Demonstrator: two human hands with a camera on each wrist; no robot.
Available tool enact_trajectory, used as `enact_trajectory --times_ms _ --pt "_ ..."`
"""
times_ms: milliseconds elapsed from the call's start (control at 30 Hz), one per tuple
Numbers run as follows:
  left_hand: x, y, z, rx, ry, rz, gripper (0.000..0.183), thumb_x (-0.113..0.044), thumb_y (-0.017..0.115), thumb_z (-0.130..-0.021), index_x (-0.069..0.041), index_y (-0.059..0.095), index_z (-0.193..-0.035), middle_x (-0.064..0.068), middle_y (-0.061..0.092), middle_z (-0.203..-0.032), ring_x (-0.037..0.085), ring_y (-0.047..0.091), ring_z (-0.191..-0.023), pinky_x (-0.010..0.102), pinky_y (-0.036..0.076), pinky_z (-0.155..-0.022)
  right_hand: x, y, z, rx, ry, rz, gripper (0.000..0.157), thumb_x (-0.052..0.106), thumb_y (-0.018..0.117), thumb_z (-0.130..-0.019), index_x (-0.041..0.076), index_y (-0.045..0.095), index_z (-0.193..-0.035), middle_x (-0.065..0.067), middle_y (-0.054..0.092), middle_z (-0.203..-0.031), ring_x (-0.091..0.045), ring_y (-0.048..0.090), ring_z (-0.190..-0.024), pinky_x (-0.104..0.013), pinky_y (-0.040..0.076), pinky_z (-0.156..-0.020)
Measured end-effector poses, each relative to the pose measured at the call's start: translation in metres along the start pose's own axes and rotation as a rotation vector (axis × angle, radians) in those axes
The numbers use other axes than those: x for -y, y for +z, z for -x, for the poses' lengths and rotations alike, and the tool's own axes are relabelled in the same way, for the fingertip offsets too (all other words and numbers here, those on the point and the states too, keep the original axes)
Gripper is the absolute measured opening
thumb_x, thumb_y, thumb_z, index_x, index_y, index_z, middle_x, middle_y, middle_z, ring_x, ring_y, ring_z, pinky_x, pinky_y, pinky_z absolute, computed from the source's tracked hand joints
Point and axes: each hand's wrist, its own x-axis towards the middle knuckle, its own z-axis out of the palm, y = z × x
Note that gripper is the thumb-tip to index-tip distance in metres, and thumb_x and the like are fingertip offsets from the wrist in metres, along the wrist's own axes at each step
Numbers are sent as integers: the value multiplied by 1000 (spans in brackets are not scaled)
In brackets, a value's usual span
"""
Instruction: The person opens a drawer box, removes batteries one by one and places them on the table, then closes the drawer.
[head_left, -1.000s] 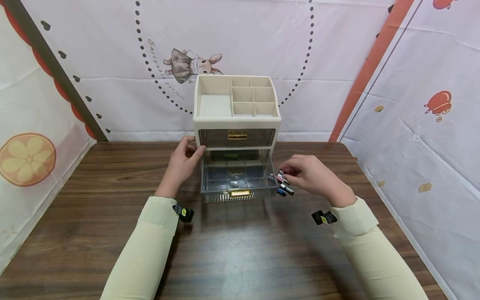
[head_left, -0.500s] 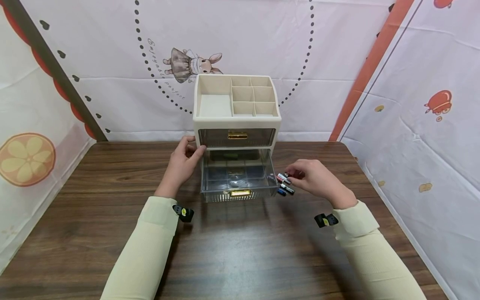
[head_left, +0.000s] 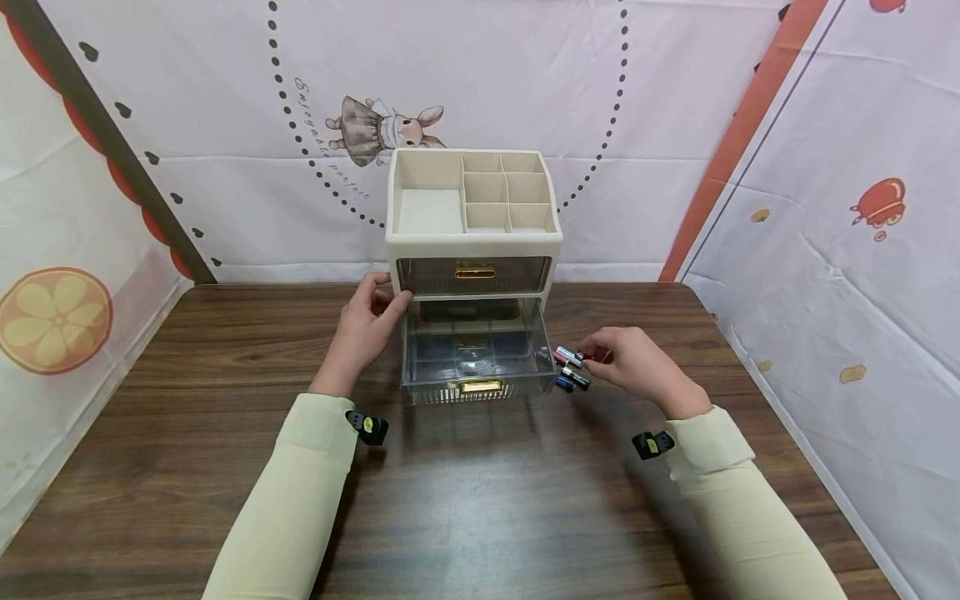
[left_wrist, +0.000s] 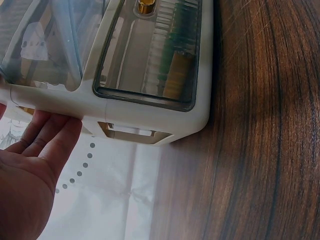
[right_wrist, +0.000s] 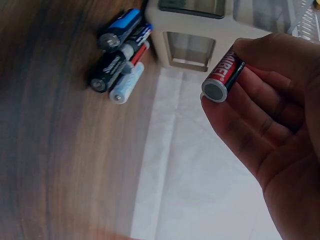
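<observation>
My left hand (head_left: 363, 325) holds the left side of a cream drawer organizer (head_left: 474, 249), thumb at its front edge and fingers against its side wall (left_wrist: 55, 100). A clear middle drawer (head_left: 525, 385) is pulled out. My right hand (head_left: 633, 362) is to the right of that drawer, just above the table. Between thumb and fingertips it pinches a red-and-black battery (right_wrist: 223, 77), its flat end facing the wrist camera. Several more batteries (head_left: 574, 378) lie in a cluster beside the drawer's right side, including a dark one (right_wrist: 107, 71) and a pale blue one (right_wrist: 127, 84).
The organizer's top has open compartments (head_left: 487, 188). Its upper drawer (head_left: 435, 277) is closed. A closed bottom drawer (left_wrist: 150, 60) has green and tan things behind its clear front. Dark wood table (head_left: 465, 500) surrounds it, with white printed cloth (head_left: 525, 75) behind.
My right hand has shifted slightly right and toward me, drawing back from the battery cluster with the battery in its fingers. The left hand and the drawer have stayed put.
</observation>
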Motion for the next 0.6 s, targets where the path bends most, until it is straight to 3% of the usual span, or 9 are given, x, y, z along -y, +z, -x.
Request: enact_trajectory --times_ms 600 --pt "0 0 0 7 -12 6 66 -70 47 -89 -25 43 -136 11 62 -114 26 59 -101 47 48 -82 -17 16 -1 21 46 5 13 11 71 -86 5 72 -97 -2 68 -82 -12 61 -74 -29 49 -62"
